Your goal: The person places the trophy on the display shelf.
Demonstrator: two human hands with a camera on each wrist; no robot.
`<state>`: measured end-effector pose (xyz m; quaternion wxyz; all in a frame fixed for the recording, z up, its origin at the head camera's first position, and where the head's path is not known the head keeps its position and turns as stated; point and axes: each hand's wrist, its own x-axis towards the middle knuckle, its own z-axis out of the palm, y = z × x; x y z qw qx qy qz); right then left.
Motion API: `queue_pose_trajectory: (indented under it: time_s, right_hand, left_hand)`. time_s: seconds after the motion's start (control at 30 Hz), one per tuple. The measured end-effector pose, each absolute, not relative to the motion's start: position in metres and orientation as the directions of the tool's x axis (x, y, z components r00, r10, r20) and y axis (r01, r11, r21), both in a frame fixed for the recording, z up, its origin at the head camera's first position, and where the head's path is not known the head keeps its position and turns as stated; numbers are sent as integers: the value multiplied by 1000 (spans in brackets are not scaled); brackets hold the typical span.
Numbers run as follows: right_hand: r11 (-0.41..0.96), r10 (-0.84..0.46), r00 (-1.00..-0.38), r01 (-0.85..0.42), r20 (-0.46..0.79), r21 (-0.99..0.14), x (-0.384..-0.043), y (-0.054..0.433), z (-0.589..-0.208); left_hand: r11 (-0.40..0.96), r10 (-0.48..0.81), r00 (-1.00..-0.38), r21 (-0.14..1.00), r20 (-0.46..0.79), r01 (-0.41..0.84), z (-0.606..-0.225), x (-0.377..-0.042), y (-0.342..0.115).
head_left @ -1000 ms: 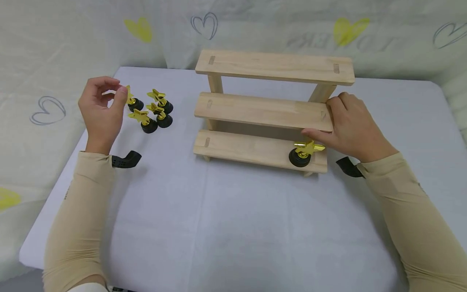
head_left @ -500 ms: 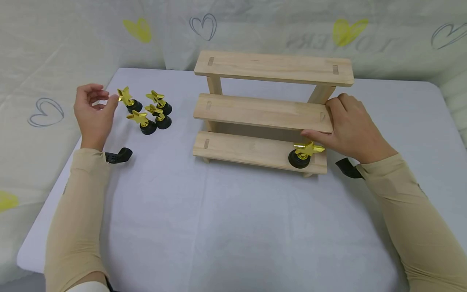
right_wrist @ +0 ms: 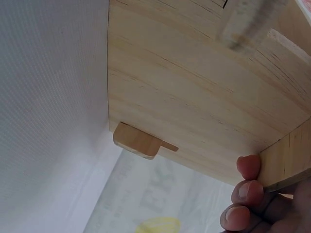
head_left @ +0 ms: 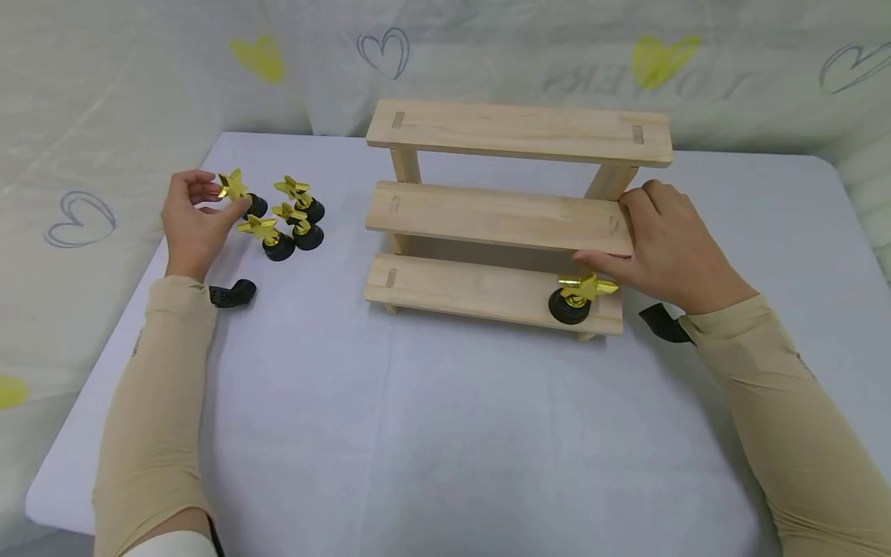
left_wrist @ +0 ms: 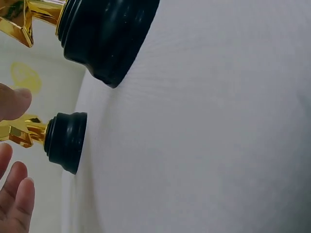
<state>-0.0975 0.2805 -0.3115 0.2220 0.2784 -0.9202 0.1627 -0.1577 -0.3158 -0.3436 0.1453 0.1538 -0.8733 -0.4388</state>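
In the head view my left hand [head_left: 193, 228] is around a small gold star trophy [head_left: 233, 186] with a black base, standing on the table at the left. The left wrist view has the thumb [left_wrist: 17, 103] on one side of that trophy's star and the fingers [left_wrist: 18, 194] on the other, spread apart. Three more star trophies [head_left: 278, 247] stand close beside it. My right hand [head_left: 668, 247] grips the right end of the middle board of a three-tier wooden shelf [head_left: 497, 216]. Fingertips curl under this board in the right wrist view.
One more star trophy [head_left: 571, 306] stands at the right end of the shelf's lowest board. A white cloth covers the table [head_left: 459, 433]. Behind it hangs a pale curtain [head_left: 487, 54] with heart prints.
My left hand first drew back left from the trophies, then came in again around the leftmost one. The right hand has kept its hold on the shelf.
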Motion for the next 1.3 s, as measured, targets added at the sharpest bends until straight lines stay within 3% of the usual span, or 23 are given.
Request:
queue_pose_trajectory:
  time_s: [0.53, 1.3]
  right_hand:
    - [799, -427, -756, -572, 496, -184, -97, 280, -311]
    - [804, -413, -768, -560, 488, -200, -95, 278, -312]
  left_hand:
    - [552, -359, -933, 807, 2, -210, -357, -159, -323]
    - [627, -377, -918, 764, 126, -152, -372, -159, -321]
